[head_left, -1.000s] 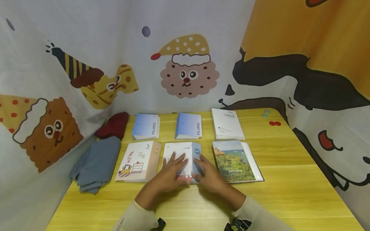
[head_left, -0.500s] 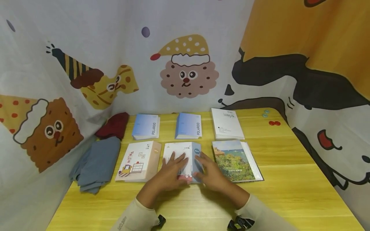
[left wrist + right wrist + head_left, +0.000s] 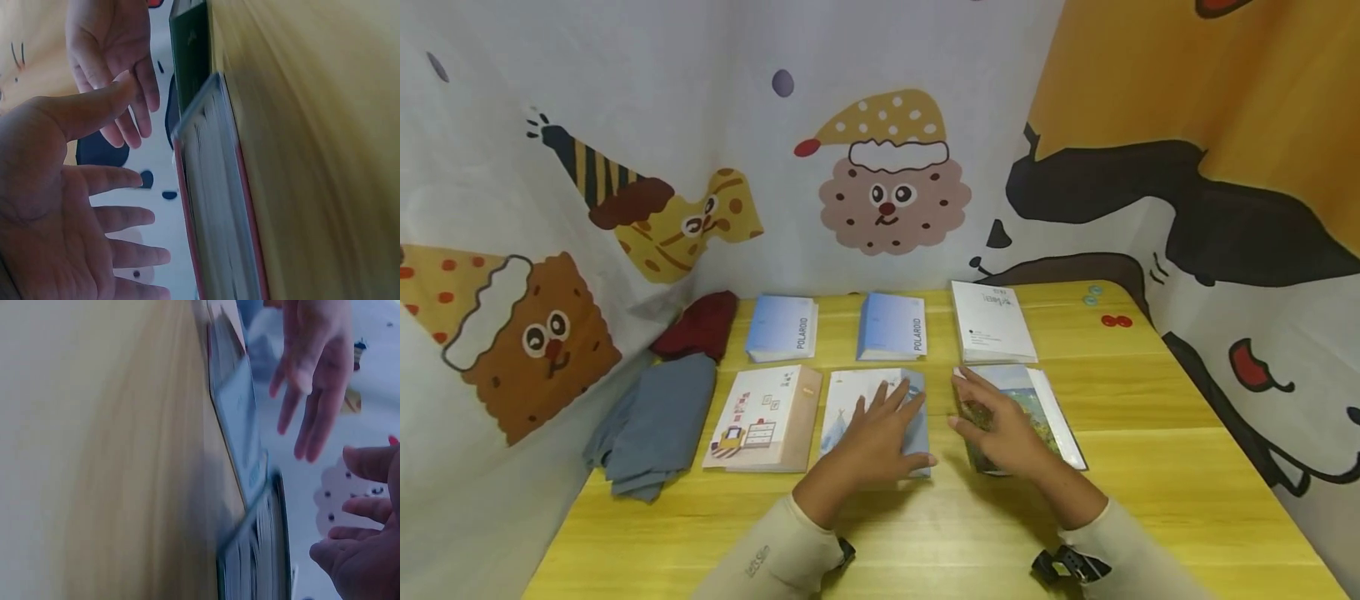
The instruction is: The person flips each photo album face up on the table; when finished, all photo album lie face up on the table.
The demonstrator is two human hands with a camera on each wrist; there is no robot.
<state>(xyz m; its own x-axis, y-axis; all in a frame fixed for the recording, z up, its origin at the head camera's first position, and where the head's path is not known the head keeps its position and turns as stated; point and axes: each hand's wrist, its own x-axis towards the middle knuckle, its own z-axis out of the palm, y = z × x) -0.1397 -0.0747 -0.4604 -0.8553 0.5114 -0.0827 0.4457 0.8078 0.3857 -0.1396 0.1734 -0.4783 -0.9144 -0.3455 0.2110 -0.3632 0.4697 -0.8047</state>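
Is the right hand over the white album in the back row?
No, the right hand hovers over the landscape photo album in the front row.

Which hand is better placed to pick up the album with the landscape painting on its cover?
Right. The right hand hovers open over the landscape album; the left hand is over the middle album.

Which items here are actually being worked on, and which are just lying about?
In hand:
- middle front album, under the open left hand
- landscape photo album, under the open right hand

Lying about:
- room-picture album
- two blue Polaroid albums
- white album
- grey cloth
- dark red cloth
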